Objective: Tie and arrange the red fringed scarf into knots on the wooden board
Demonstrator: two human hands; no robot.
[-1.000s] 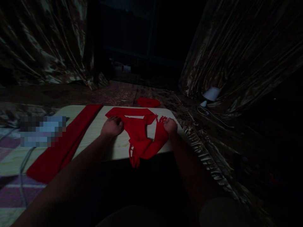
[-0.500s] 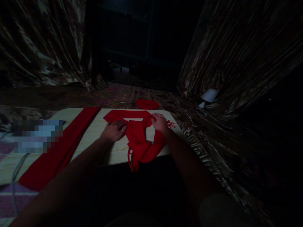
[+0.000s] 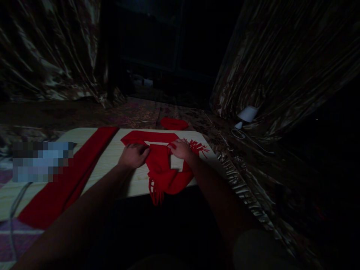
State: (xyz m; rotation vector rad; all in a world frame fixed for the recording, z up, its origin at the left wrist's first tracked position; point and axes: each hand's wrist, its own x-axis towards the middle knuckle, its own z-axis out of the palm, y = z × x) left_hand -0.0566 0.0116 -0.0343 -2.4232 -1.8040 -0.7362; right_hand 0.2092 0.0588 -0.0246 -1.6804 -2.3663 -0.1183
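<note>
A red fringed scarf (image 3: 160, 161) lies looped on a pale wooden tabletop (image 3: 104, 161), with one fringed end hanging over the near edge and more fringe spread at the right. My left hand (image 3: 133, 155) has its fingers curled at the left edge of the scarf's middle section, thumb against the cloth. Across from it, my right hand (image 3: 181, 149) pinches the same section near its upper right corner. Dim light blurs the exact fingertip contact. A band of the scarf runs along the far side, beyond both hands.
Left of my hands, a long folded red cloth (image 3: 75, 168) crosses the tabletop. A pixelated object (image 3: 42, 161) with a grey cable (image 3: 17, 210) is at far left. A red folded piece (image 3: 174, 123) lies past the far edge. A white lamp (image 3: 248, 113) stands right, near curtains.
My right hand has moved left and slightly toward me, onto the scarf's middle section, uncovering more fringe. The fingers of my left hand have gone from lying flat to curled.
</note>
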